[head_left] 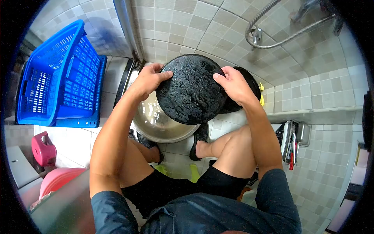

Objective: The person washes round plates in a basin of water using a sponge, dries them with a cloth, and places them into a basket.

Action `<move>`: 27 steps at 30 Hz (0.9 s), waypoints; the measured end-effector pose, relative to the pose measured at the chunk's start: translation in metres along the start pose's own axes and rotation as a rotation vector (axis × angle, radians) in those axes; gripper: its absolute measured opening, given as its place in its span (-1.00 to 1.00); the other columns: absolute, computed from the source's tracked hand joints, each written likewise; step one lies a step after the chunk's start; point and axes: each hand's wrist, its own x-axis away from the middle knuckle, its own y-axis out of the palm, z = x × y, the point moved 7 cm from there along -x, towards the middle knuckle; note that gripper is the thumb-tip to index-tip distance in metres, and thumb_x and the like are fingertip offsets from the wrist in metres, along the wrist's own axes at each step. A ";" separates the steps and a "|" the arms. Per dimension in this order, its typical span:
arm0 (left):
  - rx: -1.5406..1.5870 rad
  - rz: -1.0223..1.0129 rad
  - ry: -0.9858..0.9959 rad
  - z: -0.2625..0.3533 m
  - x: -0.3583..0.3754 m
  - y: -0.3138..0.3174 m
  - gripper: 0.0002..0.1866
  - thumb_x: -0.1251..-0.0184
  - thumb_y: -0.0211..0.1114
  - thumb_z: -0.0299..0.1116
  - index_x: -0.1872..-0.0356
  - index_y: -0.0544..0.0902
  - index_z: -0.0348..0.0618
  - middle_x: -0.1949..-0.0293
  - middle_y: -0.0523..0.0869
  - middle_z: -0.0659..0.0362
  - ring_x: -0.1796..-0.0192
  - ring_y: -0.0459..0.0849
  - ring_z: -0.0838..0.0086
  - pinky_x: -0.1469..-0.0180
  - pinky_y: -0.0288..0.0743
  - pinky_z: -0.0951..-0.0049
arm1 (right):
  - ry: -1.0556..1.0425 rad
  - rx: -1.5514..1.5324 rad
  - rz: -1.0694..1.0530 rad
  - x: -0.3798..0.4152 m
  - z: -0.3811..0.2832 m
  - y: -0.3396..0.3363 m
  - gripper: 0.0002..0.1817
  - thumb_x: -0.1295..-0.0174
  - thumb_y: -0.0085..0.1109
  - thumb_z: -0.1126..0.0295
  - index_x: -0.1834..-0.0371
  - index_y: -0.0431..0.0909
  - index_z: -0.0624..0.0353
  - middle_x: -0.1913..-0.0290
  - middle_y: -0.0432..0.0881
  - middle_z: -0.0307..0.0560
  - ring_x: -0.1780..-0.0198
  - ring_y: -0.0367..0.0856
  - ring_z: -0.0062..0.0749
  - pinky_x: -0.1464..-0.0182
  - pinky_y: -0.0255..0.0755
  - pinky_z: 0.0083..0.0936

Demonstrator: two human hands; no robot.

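A round black plate (191,89) with a rough, wet-looking, rippled face is held up at a tilt before me. My left hand (154,80) pinches its left rim, thumb on the face. On the right rim, my right hand (233,82) grips in the same way. Fingers behind the plate are partly hidden. Below it, a wide metal basin (156,134) holds cloudy liquid; the plate covers much of it. More black round dishes (251,80) lie on the floor just behind my right hand, partly hidden by it.
A blue plastic basket (76,78) stands left, near a pink stool (43,148) and a pink basin (58,177). A shower hose (249,31) hangs on the tiled wall. Right, a metal holder (304,134) sits beside red-handled tools (292,156). My feet in dark shoes (200,138) flank the metal basin.
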 end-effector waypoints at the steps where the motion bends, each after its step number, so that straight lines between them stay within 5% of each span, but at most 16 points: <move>1: -0.017 -0.016 0.018 0.002 0.001 0.001 -0.59 -0.37 0.43 -0.32 -0.09 0.66 -0.47 0.10 0.77 0.02 0.04 0.70 0.38 -0.10 0.54 0.38 | 0.003 -0.034 0.008 0.004 -0.003 -0.001 -0.50 -0.34 0.32 0.20 -0.12 0.57 0.45 0.10 0.74 0.15 0.10 0.69 -0.27 -0.03 0.52 -0.31; 16: -0.034 -0.042 0.129 0.019 0.023 0.001 -0.59 -0.34 0.46 -0.39 -0.15 0.67 -0.36 0.04 0.77 0.10 0.00 0.68 0.43 -0.20 0.48 0.41 | -0.020 -0.181 -0.042 0.043 -0.034 -0.003 -0.74 -0.35 0.36 0.31 0.11 0.58 0.28 0.27 0.66 -0.24 0.27 0.51 -0.67 0.23 0.41 -0.58; 27: -0.111 0.013 0.134 0.000 0.015 -0.006 -0.38 -0.32 0.50 -0.23 -0.29 0.56 -0.43 -0.07 0.74 -0.11 -0.09 0.71 0.28 -0.21 0.55 0.32 | 0.068 -0.667 -0.141 0.052 -0.050 0.025 -0.81 -0.39 0.29 0.41 0.10 0.54 0.28 0.20 0.72 -0.13 0.20 0.67 -0.53 0.10 0.58 -0.50</move>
